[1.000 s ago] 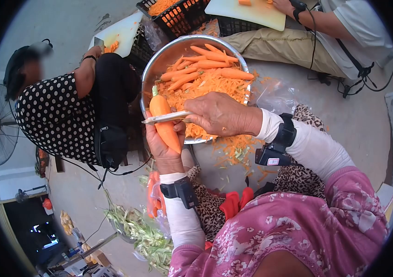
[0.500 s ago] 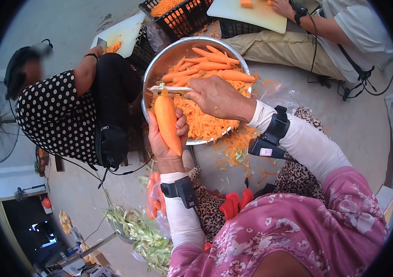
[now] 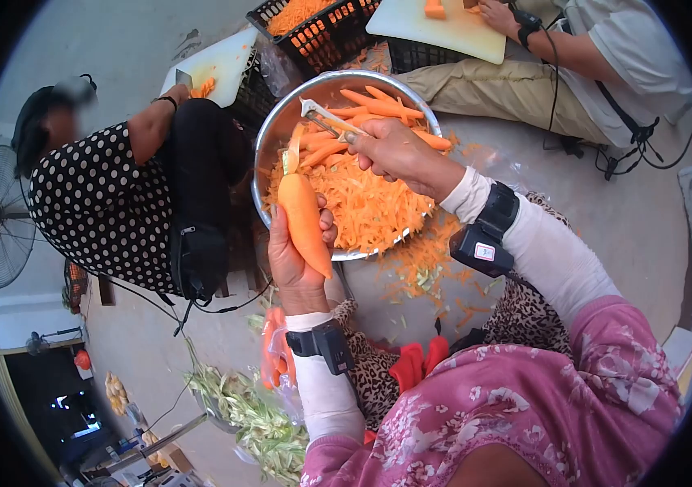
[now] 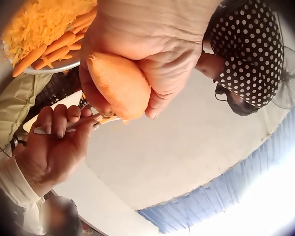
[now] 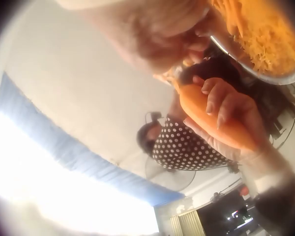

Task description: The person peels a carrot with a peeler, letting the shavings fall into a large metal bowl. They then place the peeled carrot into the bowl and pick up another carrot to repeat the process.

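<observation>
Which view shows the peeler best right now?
The head view: the peeler shows nearly whole, held by the right hand over the bowl, above the carrot. The left wrist view shows only a sliver of handle within the grip; the right wrist view hides it behind the hand.

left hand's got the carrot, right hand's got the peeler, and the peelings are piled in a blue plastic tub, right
Not quite. The peelings are piled in a round metal bowl, not a blue plastic tub; the head view shows its shiny steel wall and rim. The rest holds: the left hand grips the carrot, and the right hand holds the peeler.
</observation>
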`<state>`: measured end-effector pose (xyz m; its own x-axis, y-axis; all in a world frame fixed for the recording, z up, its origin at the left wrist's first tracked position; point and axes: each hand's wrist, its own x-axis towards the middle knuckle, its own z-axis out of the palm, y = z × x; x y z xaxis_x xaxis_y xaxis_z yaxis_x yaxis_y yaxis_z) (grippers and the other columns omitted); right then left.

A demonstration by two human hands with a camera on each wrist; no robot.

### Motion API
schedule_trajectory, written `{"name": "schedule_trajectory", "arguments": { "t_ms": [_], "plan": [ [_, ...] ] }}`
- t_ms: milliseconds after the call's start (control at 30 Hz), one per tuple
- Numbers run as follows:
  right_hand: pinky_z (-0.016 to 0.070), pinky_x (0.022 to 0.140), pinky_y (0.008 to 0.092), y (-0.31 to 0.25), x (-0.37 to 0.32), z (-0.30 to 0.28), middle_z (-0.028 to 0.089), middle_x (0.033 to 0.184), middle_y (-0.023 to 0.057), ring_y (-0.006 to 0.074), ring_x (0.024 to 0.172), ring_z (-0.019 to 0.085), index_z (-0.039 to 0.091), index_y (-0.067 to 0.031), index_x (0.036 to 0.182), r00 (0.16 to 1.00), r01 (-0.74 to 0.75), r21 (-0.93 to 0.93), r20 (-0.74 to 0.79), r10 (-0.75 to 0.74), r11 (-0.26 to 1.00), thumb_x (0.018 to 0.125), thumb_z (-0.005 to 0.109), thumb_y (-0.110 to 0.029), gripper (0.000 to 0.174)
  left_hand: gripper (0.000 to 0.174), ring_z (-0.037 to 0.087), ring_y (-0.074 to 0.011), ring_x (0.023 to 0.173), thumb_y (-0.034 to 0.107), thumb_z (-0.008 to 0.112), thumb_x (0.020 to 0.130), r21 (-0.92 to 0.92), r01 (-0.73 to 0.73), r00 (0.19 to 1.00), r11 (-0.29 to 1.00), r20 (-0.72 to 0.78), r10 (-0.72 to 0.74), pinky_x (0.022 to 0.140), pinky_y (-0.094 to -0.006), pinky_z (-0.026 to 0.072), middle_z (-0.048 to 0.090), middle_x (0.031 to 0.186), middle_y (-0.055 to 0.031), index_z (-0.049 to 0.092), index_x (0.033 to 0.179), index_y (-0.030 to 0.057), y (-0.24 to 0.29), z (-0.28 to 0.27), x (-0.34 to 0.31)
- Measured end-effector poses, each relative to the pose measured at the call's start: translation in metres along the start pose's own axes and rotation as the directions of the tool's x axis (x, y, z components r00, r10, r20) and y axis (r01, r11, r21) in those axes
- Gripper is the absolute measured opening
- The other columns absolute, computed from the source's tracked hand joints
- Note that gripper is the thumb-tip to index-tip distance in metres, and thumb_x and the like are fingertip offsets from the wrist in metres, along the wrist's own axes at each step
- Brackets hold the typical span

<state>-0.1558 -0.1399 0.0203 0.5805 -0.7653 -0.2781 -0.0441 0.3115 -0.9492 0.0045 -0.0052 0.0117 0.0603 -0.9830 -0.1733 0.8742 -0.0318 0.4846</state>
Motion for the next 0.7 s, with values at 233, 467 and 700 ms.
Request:
{"name": "schedule_trajectory", "arguments": {
  "t_ms": [233, 467, 700],
  "plan": [
    [0.0462, 0.06, 0.0436, -0.001, -0.031, 0.015, 0.06, 0.07, 0.0162, 0.0334, 0.066, 0.06, 0.056, 0.0, 0.08, 0.807, 0.585, -0.524, 0.299, -0.509, 0.619, 0.086, 0.052, -0.018, 0.02, 0.046, 0.052, -0.02, 0.077, 0.041, 0.042, 0.095, 0.01, -0.067, 0.982, 0.998, -0.174, 0.067, 0.063, -0.03, 0.0456, 0.055, 0.102, -0.0151, 0.049, 0.121, 0.0038, 0.005, -0.013, 0.004],
    [0.0455, 0.063, 0.048, 0.016, -0.03, 0.019, 0.058, 0.074, 0.0183, 0.04, 0.073, 0.058, 0.053, -0.0036, 0.087, 0.763, 0.618, -0.624, 0.331, -0.554, 0.478, 0.086, 0.056, -0.02, 0.017, 0.044, 0.05, -0.0205, 0.075, 0.04, 0.041, 0.096, 0.015, -0.061, 0.973, 0.998, -0.221, 0.063, 0.062, -0.0283, 0.0432, 0.054, 0.1, -0.0144, 0.048, 0.121, 0.0045, 0.0, -0.005, 0.004],
    [0.0483, 0.064, 0.048, 0.003, 0.012, -0.004, 0.062, 0.078, 0.02, 0.0388, 0.075, 0.061, 0.058, -0.0065, 0.103, 0.885, 0.352, -0.74, 0.065, -0.46, 0.573, 0.085, 0.059, -0.022, 0.024, 0.048, 0.046, -0.0199, 0.075, 0.044, 0.042, 0.095, -0.056, 0.082, 0.997, 0.995, 0.009, -0.081, 0.062, -0.0289, 0.0414, 0.051, 0.103, -0.0124, 0.044, 0.124, 0.0055, -0.002, -0.003, 0.001]
  ]
}}
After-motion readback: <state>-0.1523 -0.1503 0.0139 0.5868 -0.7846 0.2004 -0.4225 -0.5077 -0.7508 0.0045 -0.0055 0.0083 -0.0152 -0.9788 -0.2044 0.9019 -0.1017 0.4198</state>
